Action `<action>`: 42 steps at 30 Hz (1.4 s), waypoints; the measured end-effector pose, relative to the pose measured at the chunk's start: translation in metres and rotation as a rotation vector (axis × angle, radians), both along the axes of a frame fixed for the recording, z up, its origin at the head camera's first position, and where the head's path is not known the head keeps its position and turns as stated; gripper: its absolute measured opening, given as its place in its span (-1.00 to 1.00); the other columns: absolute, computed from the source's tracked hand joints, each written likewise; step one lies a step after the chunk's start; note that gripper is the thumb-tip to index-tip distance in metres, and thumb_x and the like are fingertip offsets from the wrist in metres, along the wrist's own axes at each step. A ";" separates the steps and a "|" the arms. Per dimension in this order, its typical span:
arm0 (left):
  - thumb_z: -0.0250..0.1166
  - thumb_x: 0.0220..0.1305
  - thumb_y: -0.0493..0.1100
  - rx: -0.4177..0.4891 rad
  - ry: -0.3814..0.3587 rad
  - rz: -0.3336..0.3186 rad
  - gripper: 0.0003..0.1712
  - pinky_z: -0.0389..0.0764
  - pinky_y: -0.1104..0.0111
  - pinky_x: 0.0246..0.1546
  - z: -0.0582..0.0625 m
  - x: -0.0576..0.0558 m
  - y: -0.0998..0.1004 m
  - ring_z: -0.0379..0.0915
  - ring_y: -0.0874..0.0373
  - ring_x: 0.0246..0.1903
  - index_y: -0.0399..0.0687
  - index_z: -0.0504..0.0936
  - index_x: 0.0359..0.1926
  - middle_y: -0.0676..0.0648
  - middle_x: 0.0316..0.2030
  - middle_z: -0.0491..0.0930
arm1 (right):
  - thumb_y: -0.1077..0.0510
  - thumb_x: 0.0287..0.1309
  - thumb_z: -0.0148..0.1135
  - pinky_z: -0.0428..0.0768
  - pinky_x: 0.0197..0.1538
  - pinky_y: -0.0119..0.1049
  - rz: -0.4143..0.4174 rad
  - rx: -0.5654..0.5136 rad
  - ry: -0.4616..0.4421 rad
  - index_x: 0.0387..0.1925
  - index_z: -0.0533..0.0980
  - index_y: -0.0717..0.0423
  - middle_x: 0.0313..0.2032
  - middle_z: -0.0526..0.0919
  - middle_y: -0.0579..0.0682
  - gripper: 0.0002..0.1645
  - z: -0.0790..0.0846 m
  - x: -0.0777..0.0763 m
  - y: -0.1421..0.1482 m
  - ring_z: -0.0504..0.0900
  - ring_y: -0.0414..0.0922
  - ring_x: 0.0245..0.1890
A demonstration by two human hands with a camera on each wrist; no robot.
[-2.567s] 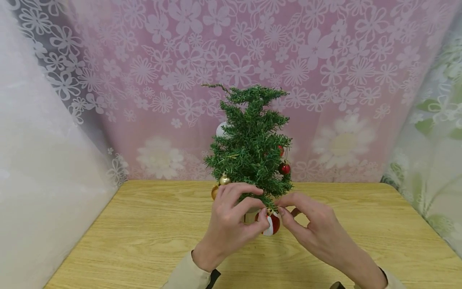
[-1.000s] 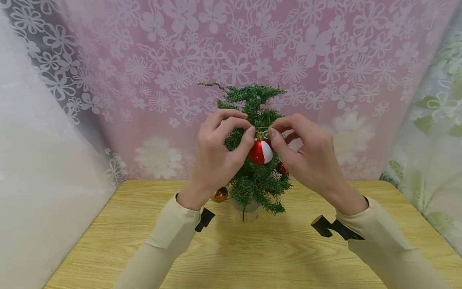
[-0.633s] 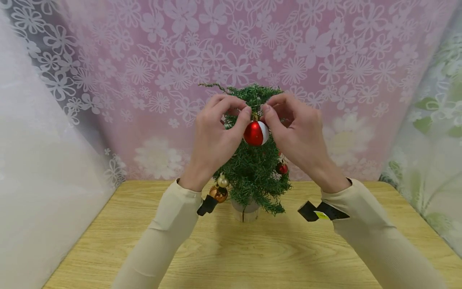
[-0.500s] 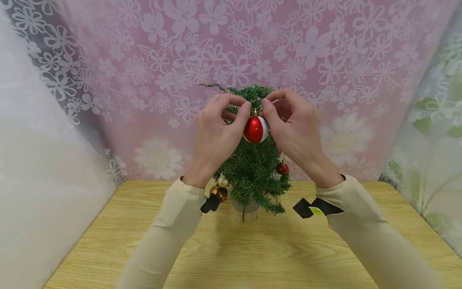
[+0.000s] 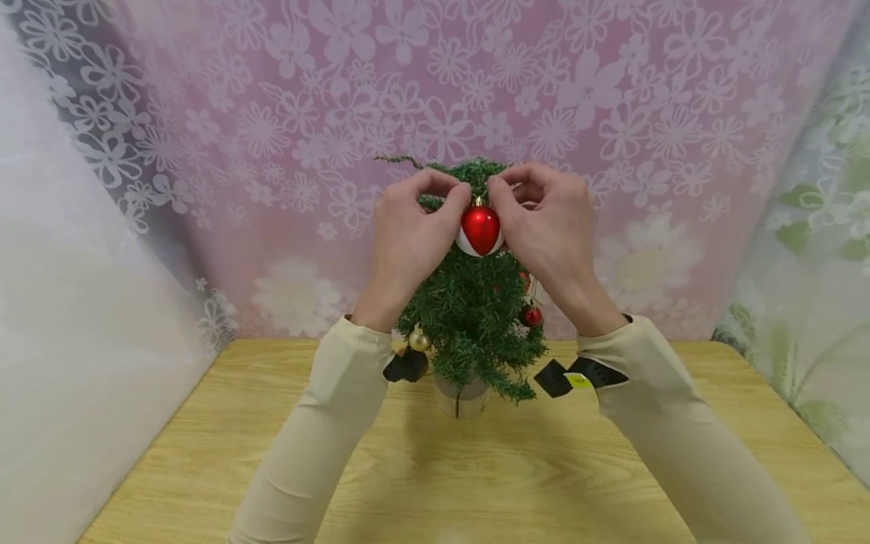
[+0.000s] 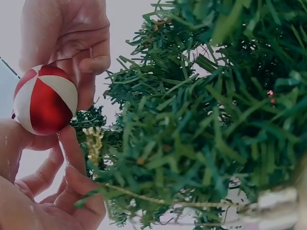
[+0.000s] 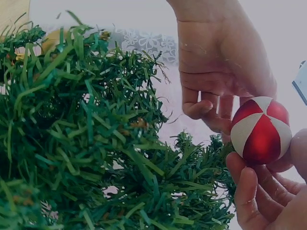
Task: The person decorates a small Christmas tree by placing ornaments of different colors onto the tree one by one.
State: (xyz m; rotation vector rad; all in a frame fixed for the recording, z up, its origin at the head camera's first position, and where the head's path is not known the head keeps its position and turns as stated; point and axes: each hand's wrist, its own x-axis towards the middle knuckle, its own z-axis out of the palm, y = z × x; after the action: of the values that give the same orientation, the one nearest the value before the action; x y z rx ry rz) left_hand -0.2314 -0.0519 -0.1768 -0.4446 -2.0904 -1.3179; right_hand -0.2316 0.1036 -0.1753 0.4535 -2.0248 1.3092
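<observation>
A red-and-white Christmas bauble (image 5: 479, 230) with a gold cap hangs in front of the upper part of a small green Christmas tree (image 5: 469, 310). My left hand (image 5: 416, 234) and right hand (image 5: 549, 227) flank it, each pinching its thin hanging string between thumb and forefinger just above the cap. Most of the string is hidden by the fingertips. Both wrist views show the bauble (image 6: 45, 100) close beside the green needles, its striped underside towards the cameras. Whether the string touches a branch I cannot tell.
On the tree's lower left hangs a gold bauble (image 5: 419, 338); an amber one behind it is mostly hidden by the left wrist camera. Red baubles (image 5: 531, 315) hang at right. The tree's pot (image 5: 462, 399) stands on a wooden table (image 5: 435, 476) before a pink floral curtain (image 5: 435, 83).
Both hands have lifted the bauble from the tree's foot to near its top. In the last half second they rose slightly and drew closer together, and the bauble turned its red panel forward.
</observation>
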 end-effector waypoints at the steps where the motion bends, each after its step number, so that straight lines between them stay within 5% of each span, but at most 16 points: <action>1: 0.27 0.39 0.00 -0.001 -0.019 0.005 -0.78 0.56 0.31 -0.39 0.000 0.000 0.000 0.57 0.13 -0.40 0.02 0.77 -0.20 0.00 -0.18 0.75 | 0.03 0.36 0.23 0.60 -0.49 -0.45 -0.003 0.006 -0.009 -0.18 0.73 0.13 -0.45 0.78 0.12 -0.71 0.000 0.000 0.000 0.64 -0.35 -0.63; 7: 0.27 0.39 0.05 -0.011 -0.047 0.044 -0.77 0.52 0.33 -0.31 0.002 0.000 0.001 0.56 0.23 -0.26 0.09 0.78 -0.23 0.07 -0.23 0.75 | 0.02 0.35 0.24 0.63 -0.51 -0.42 -0.003 -0.018 -0.040 -0.19 0.75 0.13 -0.46 0.78 0.09 -0.70 0.001 0.001 -0.001 0.64 -0.33 -0.67; 16: 0.27 0.39 0.00 -0.027 -0.009 0.036 -0.78 0.30 0.36 -0.58 0.002 -0.001 0.001 0.37 0.10 -0.62 0.03 0.78 -0.22 0.03 -0.21 0.76 | 0.04 0.36 0.22 0.57 -0.48 -0.47 -0.011 0.005 0.034 -0.25 0.74 0.14 -0.54 0.76 0.07 -0.72 -0.003 -0.002 -0.002 0.63 -0.27 -0.66; 27: 0.28 0.40 0.00 -0.085 -0.041 0.000 -0.79 0.57 0.31 -0.41 -0.007 0.009 -0.008 0.54 0.17 -0.45 0.05 0.78 -0.16 0.05 -0.12 0.71 | 0.06 0.33 0.22 0.60 -0.26 -0.46 -0.011 0.134 0.028 -0.23 0.75 0.12 -0.44 0.79 0.09 -0.73 -0.009 0.007 0.004 0.74 -0.10 -0.38; 37: 0.29 0.44 -0.04 -0.052 0.019 -0.019 -0.83 0.62 0.27 -0.27 -0.041 0.035 -0.028 0.63 0.20 -0.30 0.02 0.73 -0.10 0.03 -0.06 0.67 | 0.07 0.40 0.23 0.61 -0.38 -0.45 0.100 0.134 -0.024 -0.14 0.71 0.10 -0.31 0.76 0.01 -0.77 -0.024 0.032 0.024 0.75 -0.15 -0.46; 42: 0.31 0.42 -0.12 -0.084 0.086 0.036 -0.86 0.59 0.36 -0.30 -0.069 0.054 -0.047 0.63 0.25 -0.28 0.00 0.74 -0.11 0.03 -0.13 0.69 | 0.14 0.38 0.25 0.62 -0.36 -0.51 0.090 0.153 -0.025 -0.12 0.71 0.10 -0.32 0.76 -0.02 -0.82 -0.039 0.052 0.046 0.73 -0.27 -0.41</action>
State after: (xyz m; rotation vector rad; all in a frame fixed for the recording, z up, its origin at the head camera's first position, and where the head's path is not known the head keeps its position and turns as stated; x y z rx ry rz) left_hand -0.1777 -0.0992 -0.2457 -0.4886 -2.0784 -1.1727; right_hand -0.1793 0.1499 -0.2145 0.6077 -2.1571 1.2229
